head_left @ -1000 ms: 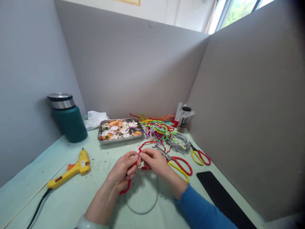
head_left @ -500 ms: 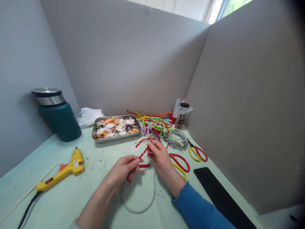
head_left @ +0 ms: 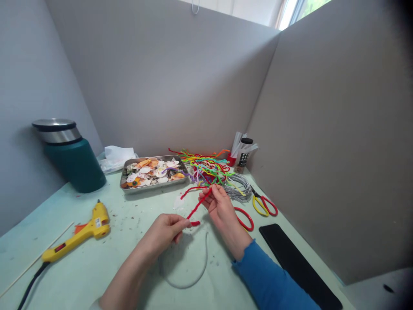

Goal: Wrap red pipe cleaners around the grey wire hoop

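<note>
My left hand (head_left: 166,232) pinches the near end of a red pipe cleaner (head_left: 196,207) low over the table. My right hand (head_left: 220,209) pinches the same pipe cleaner farther along, holding it stretched in a slant up to the right. A thin grey wire hoop (head_left: 197,275) curves on the table just below both hands. A short red piece (head_left: 195,223) lies beside my left fingers.
A metal tray (head_left: 151,184) of shells, a pile of coloured pipe cleaners (head_left: 208,168) and a grey wire coil (head_left: 238,189) lie behind. Two red-and-yellow scissors (head_left: 265,205) and a black phone (head_left: 298,267) are right. A yellow glue gun (head_left: 79,234) and green flask (head_left: 69,155) stand left.
My right hand has pulled away from the left, up and to the right, drawing the red pipe cleaner out straighter. The camera has tilted slightly.
</note>
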Tool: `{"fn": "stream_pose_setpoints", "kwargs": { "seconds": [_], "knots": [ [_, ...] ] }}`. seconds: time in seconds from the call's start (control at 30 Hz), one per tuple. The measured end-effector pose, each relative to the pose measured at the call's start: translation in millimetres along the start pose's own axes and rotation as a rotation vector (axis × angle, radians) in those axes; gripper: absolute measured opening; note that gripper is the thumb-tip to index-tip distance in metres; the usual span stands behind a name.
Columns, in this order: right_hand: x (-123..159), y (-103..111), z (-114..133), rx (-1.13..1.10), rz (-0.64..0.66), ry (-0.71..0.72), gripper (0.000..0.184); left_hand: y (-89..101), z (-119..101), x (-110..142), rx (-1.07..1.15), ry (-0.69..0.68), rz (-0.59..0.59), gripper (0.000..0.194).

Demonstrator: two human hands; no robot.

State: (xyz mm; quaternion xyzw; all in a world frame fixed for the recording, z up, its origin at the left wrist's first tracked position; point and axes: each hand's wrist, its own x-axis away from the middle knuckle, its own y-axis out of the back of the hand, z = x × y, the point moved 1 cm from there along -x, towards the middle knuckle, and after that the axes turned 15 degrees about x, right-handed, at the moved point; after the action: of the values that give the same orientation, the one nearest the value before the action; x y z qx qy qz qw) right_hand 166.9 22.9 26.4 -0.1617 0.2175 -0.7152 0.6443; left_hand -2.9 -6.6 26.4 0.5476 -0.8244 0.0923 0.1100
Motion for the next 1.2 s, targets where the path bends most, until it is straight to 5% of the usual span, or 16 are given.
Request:
{"fn": "stream_pose_setpoints", "kwargs": {
  "seconds": [0.17,0.33,0.47,0.73,1.0,1.1,1.2],
  "knots": [
    [0.4,-0.1,-4.8,-0.091,0.012,-0.102,0.017,-10.2,-14.1,17.0,0.104,0.020,0.331,0.040],
    [-4.7,3.1,1.9,-0.077,0.000,0.015,0.015,-9.1,-9.4,8.7,0.156,0.000,0.091,0.038],
    [-4.5,-0.2,2.0,-0.019,0.083,-0.045,0.022,-4.3,-1.1,-3.3,0.163,-0.057,-0.055,0.035],
    [10.3,-11.8,-9.3,0.374,0.188,-0.053,0.028,-5.5,-0.2,-6.2,0.106,-0.057,-0.095,0.043],
    [10.3,-11.3,-13.4,0.428,0.098,-0.013,0.023,-1.3,-0.4,-3.8,-0.334,-0.174,-0.270,0.030],
    [9.0,-9.9,-13.1,0.405,0.075,-0.023,0.025,-2.9,-5.0,-0.1,-0.453,-0.249,-0.248,0.032],
    [7.4,-7.3,-13.0,0.374,0.062,-0.060,0.027,-6.0,-9.5,5.4,-0.368,-0.273,-0.107,0.033]
  ]
}}
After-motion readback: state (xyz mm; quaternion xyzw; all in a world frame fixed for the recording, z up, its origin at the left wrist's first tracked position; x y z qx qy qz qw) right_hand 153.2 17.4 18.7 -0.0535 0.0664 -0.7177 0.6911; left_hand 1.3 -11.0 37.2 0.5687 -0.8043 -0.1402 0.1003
